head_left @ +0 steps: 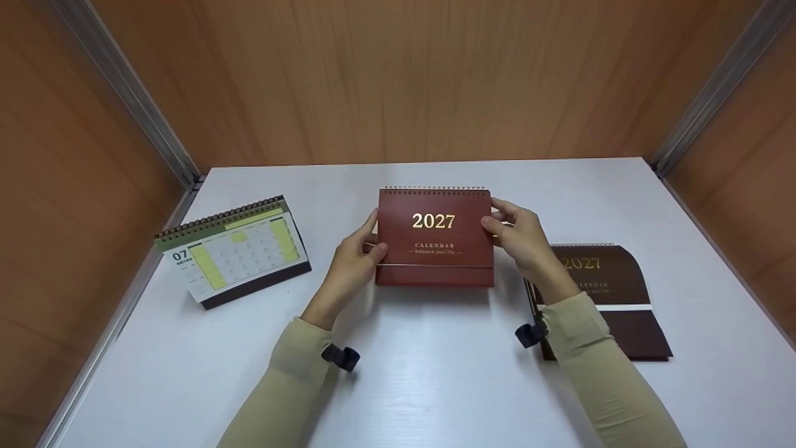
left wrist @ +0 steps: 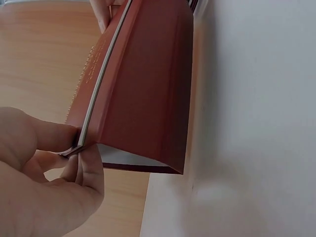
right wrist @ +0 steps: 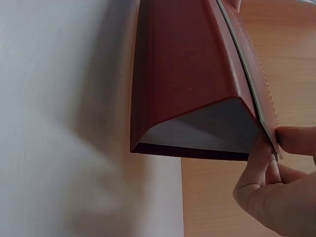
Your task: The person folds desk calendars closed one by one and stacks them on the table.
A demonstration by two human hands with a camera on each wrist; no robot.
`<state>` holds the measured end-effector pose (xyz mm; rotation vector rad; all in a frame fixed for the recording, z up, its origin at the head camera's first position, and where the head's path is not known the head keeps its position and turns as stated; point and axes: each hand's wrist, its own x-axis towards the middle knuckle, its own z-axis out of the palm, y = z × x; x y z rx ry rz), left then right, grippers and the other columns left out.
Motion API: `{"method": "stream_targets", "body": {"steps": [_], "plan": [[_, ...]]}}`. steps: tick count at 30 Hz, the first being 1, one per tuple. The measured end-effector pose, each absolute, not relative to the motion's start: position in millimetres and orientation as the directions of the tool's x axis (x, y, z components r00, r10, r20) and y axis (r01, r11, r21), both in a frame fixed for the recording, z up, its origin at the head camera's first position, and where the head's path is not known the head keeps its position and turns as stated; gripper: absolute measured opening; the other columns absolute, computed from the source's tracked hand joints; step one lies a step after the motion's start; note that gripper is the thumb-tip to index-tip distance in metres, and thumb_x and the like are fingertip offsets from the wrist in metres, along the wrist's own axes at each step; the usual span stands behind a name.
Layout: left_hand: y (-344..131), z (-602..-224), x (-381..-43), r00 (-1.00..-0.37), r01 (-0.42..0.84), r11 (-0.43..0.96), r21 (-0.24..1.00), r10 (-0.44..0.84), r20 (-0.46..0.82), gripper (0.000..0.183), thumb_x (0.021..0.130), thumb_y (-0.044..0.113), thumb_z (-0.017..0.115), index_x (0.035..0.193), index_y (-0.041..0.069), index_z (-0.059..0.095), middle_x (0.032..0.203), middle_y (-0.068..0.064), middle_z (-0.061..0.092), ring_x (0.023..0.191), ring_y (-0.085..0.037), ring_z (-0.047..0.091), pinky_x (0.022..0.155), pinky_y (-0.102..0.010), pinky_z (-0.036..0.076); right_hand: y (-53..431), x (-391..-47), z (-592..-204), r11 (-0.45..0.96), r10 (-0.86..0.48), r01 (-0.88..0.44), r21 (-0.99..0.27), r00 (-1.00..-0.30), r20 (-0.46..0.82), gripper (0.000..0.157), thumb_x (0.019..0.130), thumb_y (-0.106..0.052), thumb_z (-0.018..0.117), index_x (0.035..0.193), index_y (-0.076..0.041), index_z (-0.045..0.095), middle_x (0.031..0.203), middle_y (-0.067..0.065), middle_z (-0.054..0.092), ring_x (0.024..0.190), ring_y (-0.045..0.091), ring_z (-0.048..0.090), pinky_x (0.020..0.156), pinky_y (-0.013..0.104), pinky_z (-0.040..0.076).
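Note:
A red desk calendar (head_left: 434, 239) marked 2027 in gold, with a spiral binding along its top, is held between both hands at the middle of the table. My left hand (head_left: 356, 260) pinches its left edge, thumb on the front cover. On the opposite edge my right hand (head_left: 521, 236) pinches the cover and pages, thumb also in front. In the left wrist view the red stand base (left wrist: 148, 84) folds out behind the cover, its side end hollow. The right wrist view shows the calendar's base (right wrist: 182, 59) apart from the white tabletop, with a shadow beside it.
At left a spiral desk calendar (head_left: 239, 252) stands angled, showing month 07 in yellow and green. A dark brown 2027 calendar (head_left: 628, 333) sits at right, partly behind my right forearm. Wooden panels (head_left: 398, 81) enclose the white table (head_left: 404, 373) at the back and sides.

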<state>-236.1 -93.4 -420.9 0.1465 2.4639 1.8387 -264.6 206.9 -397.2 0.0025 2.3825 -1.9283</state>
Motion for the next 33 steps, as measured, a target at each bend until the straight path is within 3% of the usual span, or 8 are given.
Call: {"method": "stream_targets", "body": {"steps": [12, 22, 29, 33], "plan": [[-88, -419, -236, -0.977, 0.040, 0.318, 0.947, 0.210, -0.029, 0.073, 0.106, 0.008, 0.062, 0.169, 0.024, 0.030, 0.122, -0.014, 0.064, 0.100, -0.021, 0.061, 0.079, -0.030, 0.052, 227, -255, -400, 0.287, -0.113, 0.031, -0.957, -0.991, -0.066, 0.062, 0.108, -0.005, 0.055, 0.166, -0.002, 0.031, 0.128, 0.017, 0.050, 0.107, 0.019, 0.061, 0.094, 0.027, 0.058], [-88, -422, -236, -0.974, 0.028, 0.299, 0.954, 0.224, -0.041, 0.076, 0.105, 0.005, 0.063, 0.170, 0.023, 0.028, 0.129, -0.015, 0.058, 0.102, -0.020, 0.061, 0.089, -0.046, 0.055, 227, -251, -405, 0.376, -0.124, -0.013, -0.926, -0.992, -0.036, 0.065, 0.108, -0.008, 0.057, 0.167, -0.006, 0.030, 0.137, 0.022, 0.051, 0.106, 0.019, 0.064, 0.087, 0.022, 0.057], [-87, -422, -236, -0.973, 0.043, 0.297, 0.954, 0.231, -0.028, 0.079, 0.102, 0.002, 0.064, 0.170, 0.019, 0.028, 0.134, -0.014, 0.052, 0.107, -0.022, 0.061, 0.082, -0.032, 0.052, 228, -251, -407, 0.387, -0.130, -0.035, -0.921, -0.991, -0.017, 0.064, 0.108, -0.010, 0.058, 0.167, -0.008, 0.033, 0.134, 0.020, 0.054, 0.103, 0.021, 0.063, 0.085, 0.023, 0.057], [-88, -422, -236, -0.971, 0.040, 0.297, 0.954, 0.237, -0.033, 0.081, 0.101, 0.001, 0.065, 0.170, 0.020, 0.027, 0.138, -0.013, 0.050, 0.108, -0.023, 0.061, 0.082, -0.031, 0.052, 228, -252, -409, 0.397, -0.139, -0.050, -0.916, -0.990, -0.006, 0.066, 0.107, -0.010, 0.060, 0.167, -0.010, 0.033, 0.135, 0.020, 0.055, 0.105, 0.024, 0.063, 0.085, 0.025, 0.056]]}}
